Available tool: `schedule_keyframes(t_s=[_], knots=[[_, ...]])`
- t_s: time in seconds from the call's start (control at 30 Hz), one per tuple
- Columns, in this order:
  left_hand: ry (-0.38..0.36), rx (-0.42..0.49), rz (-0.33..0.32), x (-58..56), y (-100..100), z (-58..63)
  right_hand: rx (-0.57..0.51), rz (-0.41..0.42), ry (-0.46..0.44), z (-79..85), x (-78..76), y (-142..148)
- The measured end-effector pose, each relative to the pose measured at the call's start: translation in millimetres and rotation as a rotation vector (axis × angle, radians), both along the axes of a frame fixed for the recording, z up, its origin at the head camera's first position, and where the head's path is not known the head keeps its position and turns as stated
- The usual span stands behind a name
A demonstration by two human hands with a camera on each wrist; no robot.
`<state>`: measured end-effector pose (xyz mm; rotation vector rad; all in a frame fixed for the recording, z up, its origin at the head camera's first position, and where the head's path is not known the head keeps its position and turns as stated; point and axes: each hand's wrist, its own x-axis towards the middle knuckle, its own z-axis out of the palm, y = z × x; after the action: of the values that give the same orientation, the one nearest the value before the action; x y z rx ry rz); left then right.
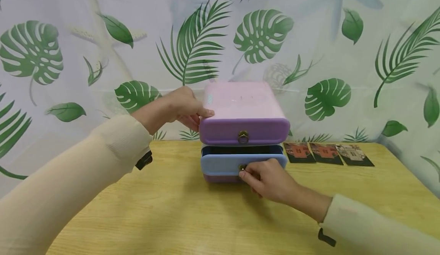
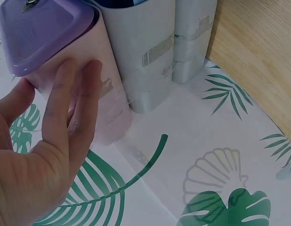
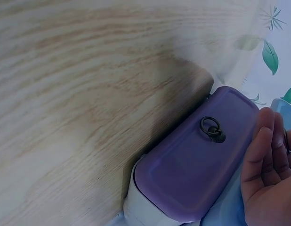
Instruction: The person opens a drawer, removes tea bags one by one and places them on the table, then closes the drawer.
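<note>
leaf-print cloth (image 1: pixel 137 2) backs the wooden surface (image 1: pixel 154 216). my left hand (image 1: pixel 182 104) presses spread fingers (image 2: pixel 58 103) against the pink unit (image 1: pixel 240 100); my right hand (image 1: pixel 271 178) pinches the ring (image 1: pixel 242 167) on the blue drawer (image 1: pixel 220 164), partly open beneath. from afar, i judge sliding this drawer the step; next calls for straight, braced motion.

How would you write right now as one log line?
left grip: touches pink casing | right grip: pinches ring pull | blue drawer: partly open | three cards: on table
</note>
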<state>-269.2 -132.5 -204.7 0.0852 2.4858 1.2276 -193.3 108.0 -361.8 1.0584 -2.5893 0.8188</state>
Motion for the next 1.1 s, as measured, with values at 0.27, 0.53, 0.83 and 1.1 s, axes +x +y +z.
schedule_keyframes(t_s=[0.27,0.53,0.83,1.1], knots=[[-0.020,-0.003,0.013,-1.2,-1,-0.5,0.003,0.028,0.000,2.0,8.1,2],[0.003,0.011,0.025,-1.8,-2,-2.4,0.017,0.028,0.013,5.3,15.2,4],[0.000,0.010,0.016,0.5,-3,-2.6,0.029,0.028,-0.049,6.1,28.2,3],[0.003,0.011,0.004,0.3,-4,-4.0,0.043,0.024,-0.078,6.3,36.5,3]])
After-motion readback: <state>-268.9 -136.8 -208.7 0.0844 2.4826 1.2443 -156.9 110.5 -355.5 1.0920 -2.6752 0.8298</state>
